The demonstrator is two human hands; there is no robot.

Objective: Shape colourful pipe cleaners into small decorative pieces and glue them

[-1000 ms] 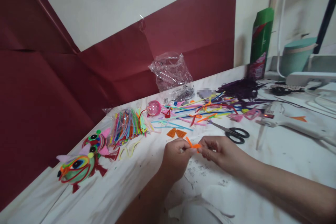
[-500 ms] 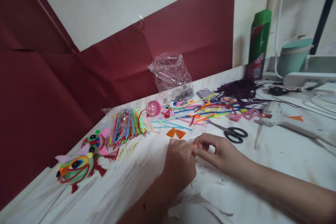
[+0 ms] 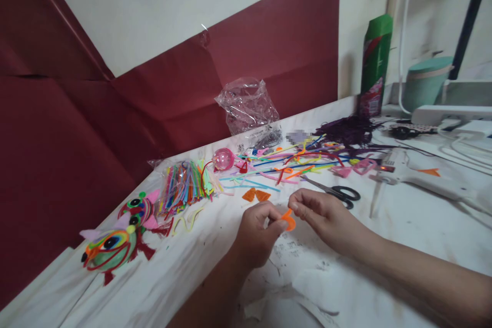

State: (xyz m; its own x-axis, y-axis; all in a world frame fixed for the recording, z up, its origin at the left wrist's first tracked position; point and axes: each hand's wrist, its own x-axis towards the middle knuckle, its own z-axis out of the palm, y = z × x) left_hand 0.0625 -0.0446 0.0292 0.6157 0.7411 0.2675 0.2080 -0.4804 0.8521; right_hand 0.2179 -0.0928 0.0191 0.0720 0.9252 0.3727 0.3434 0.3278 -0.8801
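Between my two hands is a bright orange pipe cleaner (image 3: pixel 290 222), bent into a small rounded loop. My left hand (image 3: pixel 257 233) pinches its lower left side between thumb and fingers. At its upper end, the closed fingertips of my right hand (image 3: pixel 320 215) grip the short tip. Just beyond my left hand, two orange fan-shaped pieces (image 3: pixel 256 195) lie side by side on the white table (image 3: pixel 184 271). Black-handled scissors (image 3: pixel 342 193) rest behind my right hand, partly covered by it.
Pipe cleaners (image 3: pixel 188 187) fill a clear bag at left, beside two decorated fish-like figures (image 3: pixel 111 246). Loose stems and a pink transparent ball (image 3: pixel 223 159) lie behind. A glue gun (image 3: pixel 426 179) with its cord is at right, near purple strands (image 3: pixel 346 130) and a green bottle (image 3: pixel 375 64).
My hands have drawn slightly apart. The orange pipe cleaner, mostly hidden before, now shows as a loop between them. My left hand has turned, bringing its thumb into view.
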